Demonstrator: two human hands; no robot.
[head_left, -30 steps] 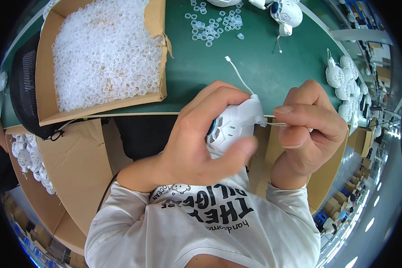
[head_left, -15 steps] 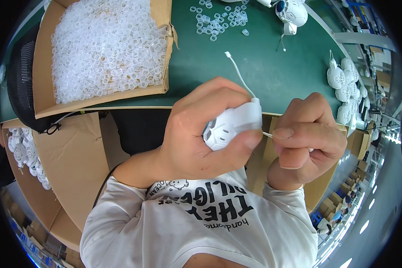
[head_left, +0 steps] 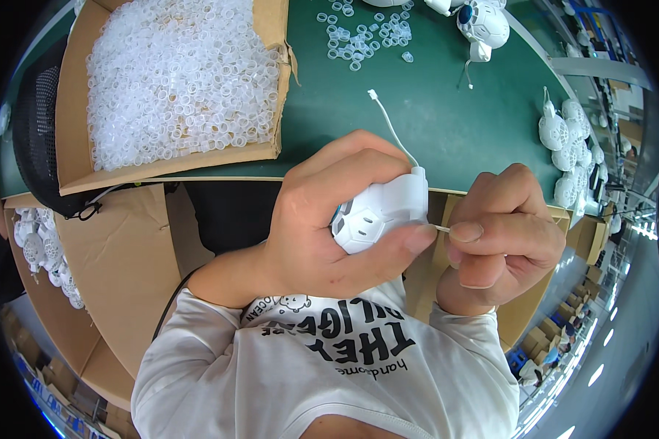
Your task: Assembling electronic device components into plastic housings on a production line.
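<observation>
My left hand (head_left: 322, 219) is wrapped round a white rounded plastic housing (head_left: 392, 201) with hexagon-like panels and small slots. A white cable (head_left: 389, 124) with a small plug at its tip sticks up from the housing's upper end. My right hand (head_left: 505, 238) pinches a thin pale wire (head_left: 441, 228) between thumb and forefinger. This wire reaches toward the housing's right side by my left thumb; where it joins is hidden. Both hands hover in front of the table's near edge, above my lap.
A cardboard box (head_left: 277, 110) full of clear plastic rings stands on the green table (head_left: 447, 117) at left. Loose rings (head_left: 355, 44) lie farther back. Similar white housings (head_left: 483, 29) sit at the back and a pile (head_left: 567, 139) at right. An opened carton (head_left: 117, 249) is below left.
My right hand has shifted slightly down and left, closer to the housing. Its pinch on the thin wire continues. The left hand keeps its hold, with the housing almost unmoved.
</observation>
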